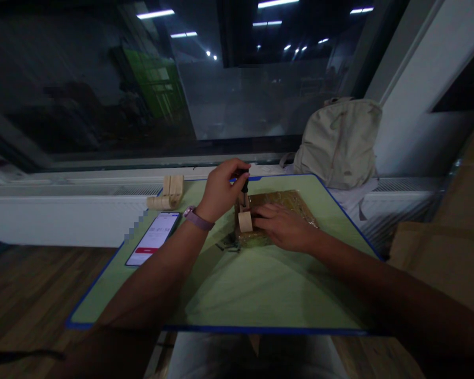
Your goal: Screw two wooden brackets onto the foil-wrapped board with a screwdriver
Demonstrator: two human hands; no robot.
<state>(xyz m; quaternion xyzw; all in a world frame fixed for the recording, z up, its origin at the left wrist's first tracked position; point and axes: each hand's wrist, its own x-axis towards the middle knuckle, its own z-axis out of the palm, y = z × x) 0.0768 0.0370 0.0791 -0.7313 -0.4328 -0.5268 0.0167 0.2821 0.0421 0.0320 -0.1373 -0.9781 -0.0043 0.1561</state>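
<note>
My left hand [226, 188], with a watch on its wrist, is closed around the dark handle of a screwdriver [245, 186]. The screwdriver stands nearly upright, its shaft pointing down at a small light wooden piece [245, 222]. My right hand [283, 226] lies low beside this piece, its fingers gripping it from the right. Under the wood and my right hand is a brown, shiny, tape-covered flat board [296, 202]. Several small dark pieces, perhaps screws [229, 245], lie just left of the board; their exact kind is too small to tell.
The green table [260, 295] has a blue edge. A phone with a lit screen [153, 239] lies on its left side, near curved wooden parts [171, 192] at the back left. A beige backpack [339, 139] rests by the window; a cardboard box [438, 263] stands at right.
</note>
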